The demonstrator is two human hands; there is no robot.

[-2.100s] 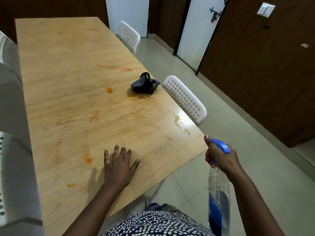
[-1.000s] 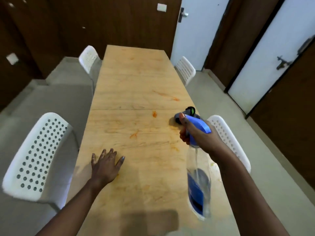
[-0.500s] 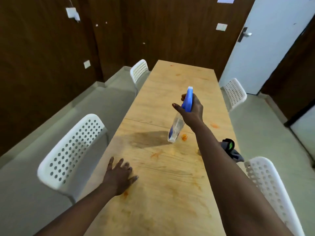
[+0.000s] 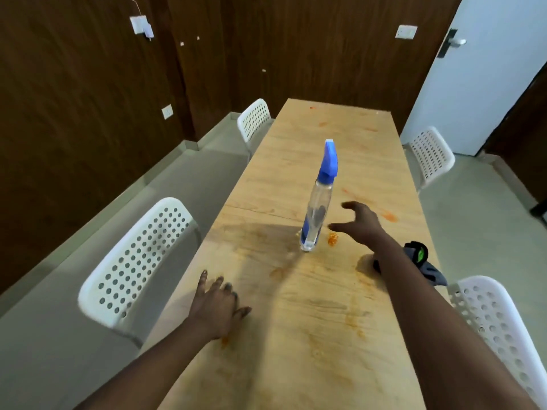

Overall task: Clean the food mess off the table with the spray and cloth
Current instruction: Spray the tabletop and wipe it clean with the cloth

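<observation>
Two white perforated chairs stand along the left side of the table (image 4: 296, 365), a near one (image 4: 139, 261) and a far one (image 4: 254, 119). The left hand (image 4: 217, 306) lies palm down on the wood near the left edge, fingers spread flat, holding nothing; a small orange smear (image 4: 225, 340) shows just by its wrist.

Toward the middle, one spray bottle (image 4: 318, 202) stands on its base, leaning a little, its blue trigger head at the top and a blue label low on the clear body. A darker patch of wood spreads to its left, perhaps wet, though the picture does not settle that.

Just right of the bottle's base sits an orange food blob (image 4: 332, 239). The right hand (image 4: 362, 221) hovers beside the bottle with thumb and fingers curved wide apart, touching neither bottle nor table as far as can be seen. One dark cloth (image 4: 426, 264) with a green mark lies near the right edge, partly hidden behind the right forearm. More orange smears dot the far tabletop, one (image 4: 389, 216) beyond the right hand.

Two more white chairs stand on the right, a far one (image 4: 430, 156) and a near one (image 4: 497, 327).
</observation>
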